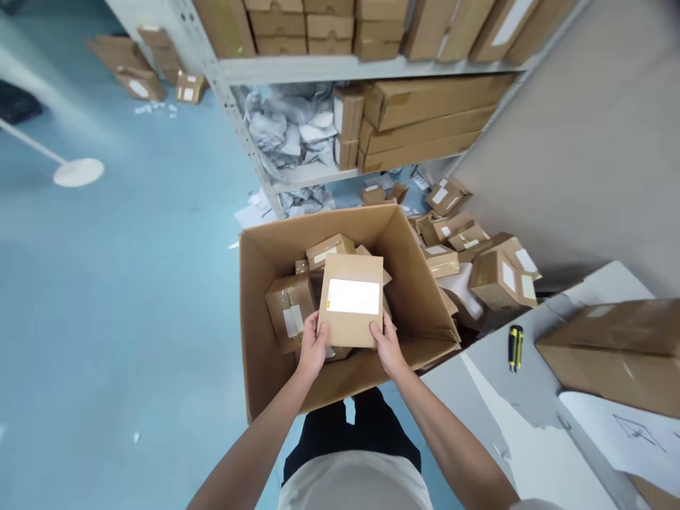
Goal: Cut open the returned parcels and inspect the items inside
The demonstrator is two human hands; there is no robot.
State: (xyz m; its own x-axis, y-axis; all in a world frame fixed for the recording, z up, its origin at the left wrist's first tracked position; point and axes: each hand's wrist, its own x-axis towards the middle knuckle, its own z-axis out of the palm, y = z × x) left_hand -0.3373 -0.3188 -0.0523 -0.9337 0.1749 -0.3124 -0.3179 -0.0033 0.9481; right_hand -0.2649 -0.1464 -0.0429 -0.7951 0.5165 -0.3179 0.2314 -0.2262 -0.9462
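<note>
A: Where is the parcel (351,300)?
B: Over the open carton (255,354). Our left hand (312,348) and right hand (387,347) close their grip on its lower corners, label up for reading

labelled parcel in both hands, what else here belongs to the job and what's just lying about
In hand: labelled parcel, left hand, right hand, big open carton, parcels inside.
Lying about: utility knife, floor parcels, shelf boxes.

A single head-worn camera looks steeply down from close above at the large open brown cardboard carton (276,368), blue floor (122,297) and grey metal shelving (329,69) ahead.
</note>
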